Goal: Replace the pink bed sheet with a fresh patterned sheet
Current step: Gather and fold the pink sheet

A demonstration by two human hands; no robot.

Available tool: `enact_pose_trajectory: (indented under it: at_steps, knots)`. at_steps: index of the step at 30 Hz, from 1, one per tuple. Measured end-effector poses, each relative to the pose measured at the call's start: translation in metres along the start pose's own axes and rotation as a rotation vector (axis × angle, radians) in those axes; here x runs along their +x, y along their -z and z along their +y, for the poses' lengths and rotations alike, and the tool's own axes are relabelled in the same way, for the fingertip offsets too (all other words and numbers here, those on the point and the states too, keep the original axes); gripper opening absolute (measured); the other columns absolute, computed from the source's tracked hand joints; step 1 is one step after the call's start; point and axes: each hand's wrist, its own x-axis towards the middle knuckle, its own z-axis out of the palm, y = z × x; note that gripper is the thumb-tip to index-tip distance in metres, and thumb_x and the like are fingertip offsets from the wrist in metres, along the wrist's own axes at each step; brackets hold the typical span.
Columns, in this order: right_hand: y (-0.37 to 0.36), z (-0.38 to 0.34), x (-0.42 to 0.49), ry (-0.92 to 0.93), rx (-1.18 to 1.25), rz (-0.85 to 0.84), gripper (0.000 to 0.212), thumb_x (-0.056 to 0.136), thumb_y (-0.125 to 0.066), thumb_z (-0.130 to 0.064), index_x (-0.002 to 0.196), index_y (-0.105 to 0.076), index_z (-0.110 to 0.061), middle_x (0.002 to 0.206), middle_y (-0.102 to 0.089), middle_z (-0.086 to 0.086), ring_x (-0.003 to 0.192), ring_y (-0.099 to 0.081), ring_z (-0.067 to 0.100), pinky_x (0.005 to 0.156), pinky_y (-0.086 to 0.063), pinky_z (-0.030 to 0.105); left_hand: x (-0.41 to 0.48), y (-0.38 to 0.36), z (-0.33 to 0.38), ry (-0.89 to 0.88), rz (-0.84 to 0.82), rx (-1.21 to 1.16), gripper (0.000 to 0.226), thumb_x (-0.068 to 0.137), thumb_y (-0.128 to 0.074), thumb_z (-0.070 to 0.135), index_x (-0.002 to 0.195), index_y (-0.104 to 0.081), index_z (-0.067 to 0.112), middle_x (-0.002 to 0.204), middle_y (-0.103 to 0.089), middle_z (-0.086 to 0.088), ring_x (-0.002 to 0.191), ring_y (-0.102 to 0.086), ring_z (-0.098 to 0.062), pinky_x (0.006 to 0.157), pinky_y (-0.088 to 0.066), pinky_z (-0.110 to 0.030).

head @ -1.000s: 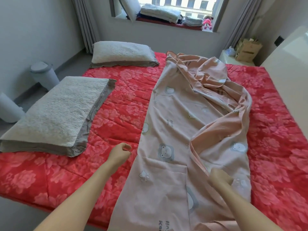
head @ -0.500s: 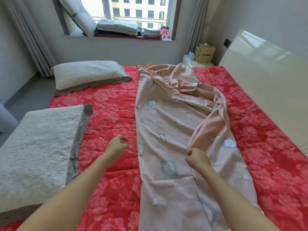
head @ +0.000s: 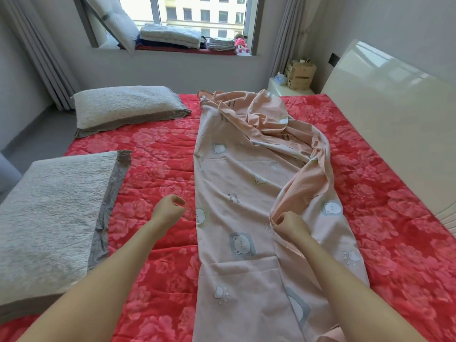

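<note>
A pale pink sheet printed with bears and paw marks [head: 237, 183] lies in a long folded strip down the middle of the bed, bunched at its far end. It rests on a red floral quilted cover [head: 160, 154]. My right hand [head: 290, 224] is closed on a raised fold along the sheet's right side. My left hand [head: 169, 211] hovers over the red cover just left of the sheet's edge, fingers loosely curled, holding nothing.
Two grey pillows lie on the left half of the bed, one near [head: 54, 215] and one far [head: 123, 107]. A glossy cream headboard [head: 385, 124] stands on the right. A nightstand with a cardboard box [head: 299, 74] is beyond, and folded linens [head: 172, 37] sit on the windowsill.
My head turned right and lifted, bringing the headboard and window into view. My right hand stays closed on the sheet's fold and has drawn it slightly; my left hand stays beside the sheet.
</note>
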Motion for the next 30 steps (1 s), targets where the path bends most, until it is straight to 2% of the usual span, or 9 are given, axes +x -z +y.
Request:
enact_pose_trajectory:
  at_steps: [9,11,13,16,18,21,24,27,30]
  knots:
    - [-0.029,0.025,-0.005,0.031,0.083,-0.051,0.014,0.077,-0.055,-0.013,0.073,-0.066,-0.006,0.085,-0.066,0.017,0.082,-0.062,0.033,0.06,-0.042,0.031,-0.015,-0.027,-0.011,0.054,0.027,0.137,0.018,0.083,-0.054,0.003,0.097,-0.061,0.01,0.088,-0.061,-0.007,0.079,-0.06,-0.025,0.071,-0.047,-0.032]
    - [-0.052,0.032,-0.012,0.043,0.139,-0.077,0.017,0.075,-0.057,-0.015,0.061,-0.059,-0.005,0.083,-0.063,0.022,0.07,-0.059,0.033,0.055,-0.034,0.03,-0.016,-0.041,-0.032,0.119,0.069,0.138,0.017,0.081,-0.054,0.004,0.094,-0.063,0.01,0.087,-0.064,-0.009,0.084,-0.062,-0.029,0.071,-0.049,-0.034]
    - [-0.081,0.04,-0.022,0.017,0.186,-0.138,0.026,0.076,-0.058,-0.021,0.054,-0.046,-0.016,0.067,-0.054,0.008,0.062,-0.049,0.023,0.053,-0.029,0.028,-0.02,-0.065,-0.065,0.208,0.067,0.146,0.014,0.081,-0.053,0.008,0.088,-0.065,0.01,0.08,-0.065,-0.008,0.078,-0.062,-0.028,0.067,-0.048,-0.032]
    - [-0.138,0.045,-0.039,-0.001,0.204,-0.216,0.02,0.082,-0.058,-0.028,0.063,-0.054,-0.021,0.065,-0.048,-0.003,0.063,-0.045,0.015,0.054,-0.03,0.029,-0.03,-0.115,-0.132,0.326,-0.019,0.199,0.016,0.086,-0.056,0.019,0.074,-0.063,0.011,0.068,-0.062,-0.006,0.069,-0.06,-0.025,0.064,-0.042,-0.029]
    - [-0.183,0.05,-0.05,-0.015,0.223,-0.279,0.017,0.084,-0.058,-0.036,0.085,-0.064,-0.02,0.079,-0.06,-0.004,0.076,-0.056,0.014,0.063,-0.036,0.026,-0.037,-0.147,-0.174,0.391,-0.079,0.166,0.025,0.087,-0.055,0.025,0.065,-0.057,0.011,0.059,-0.056,-0.004,0.061,-0.056,-0.025,0.06,-0.041,-0.029]
    - [-0.25,0.048,-0.069,-0.052,0.232,-0.354,0.04,0.086,-0.057,-0.043,0.114,-0.064,-0.016,0.108,-0.067,-0.001,0.104,-0.06,0.017,0.078,-0.041,0.024,-0.046,-0.186,-0.221,0.45,-0.209,0.062,0.022,0.086,-0.059,0.03,0.07,-0.054,0.016,0.064,-0.054,0.0,0.059,-0.051,-0.019,0.058,-0.038,-0.029]
    - [-0.307,0.042,-0.089,-0.087,0.269,-0.415,0.047,0.088,-0.056,-0.043,0.126,-0.055,-0.016,0.121,-0.061,0.001,0.113,-0.055,0.017,0.088,-0.041,0.025,-0.059,-0.211,-0.255,0.474,-0.317,-0.123,0.01,0.083,-0.067,0.02,0.076,-0.061,0.015,0.078,-0.066,-0.001,0.071,-0.064,-0.017,0.063,-0.048,-0.029]
    - [-0.347,0.037,-0.105,-0.078,0.253,-0.47,0.059,0.086,-0.058,-0.043,0.138,-0.042,-0.017,0.137,-0.049,0.003,0.127,-0.046,0.019,0.1,-0.037,0.027,-0.078,-0.221,-0.275,0.519,-0.437,-0.24,0.005,0.081,-0.068,0.004,0.08,-0.069,0.01,0.063,-0.068,0.005,0.051,-0.063,-0.003,0.049,-0.048,-0.016]
    - [-0.359,0.03,-0.115,-0.04,0.188,-0.518,0.074,0.08,-0.06,-0.043,0.144,-0.033,-0.018,0.142,-0.039,0.007,0.131,-0.037,0.025,0.104,-0.034,0.033,-0.094,-0.219,-0.286,0.543,-0.463,-0.288,0.012,0.083,-0.069,0.01,0.072,-0.066,0.005,0.057,-0.064,0.0,0.043,-0.057,-0.006,0.042,-0.04,-0.016]
